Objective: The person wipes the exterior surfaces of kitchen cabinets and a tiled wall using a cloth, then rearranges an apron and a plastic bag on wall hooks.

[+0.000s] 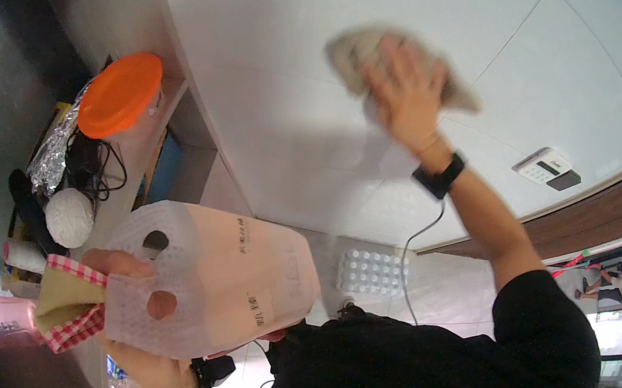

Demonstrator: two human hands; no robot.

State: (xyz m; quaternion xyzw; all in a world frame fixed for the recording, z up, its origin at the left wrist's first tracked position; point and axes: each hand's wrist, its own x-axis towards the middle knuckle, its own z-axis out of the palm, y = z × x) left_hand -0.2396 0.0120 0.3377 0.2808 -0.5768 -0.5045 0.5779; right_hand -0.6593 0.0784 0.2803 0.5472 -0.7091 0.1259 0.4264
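Observation:
My right hand (409,97), fingers spread, presses a grey-beige cloth (356,57) flat against a glossy white tiled wall (282,94); hand and cloth are slightly blurred. At the left, my left hand (119,264) holds a pale non-woven bag (249,266) with round holes and some writing. A yellowish cloth with a red-and-white checked edge (67,302) also sticks out from that hand. Much of my left hand is hidden behind the bag. Both wrists carry black straps, and a cable hangs from the right one.
On a shelf (173,109) at the left are an orange-lidded container (120,95), crumpled foil (57,150), a white ball of string (70,217) and a pink jug (8,318). A white keypad (543,164) is fixed to the wall. Another person (616,282) is far off at the right.

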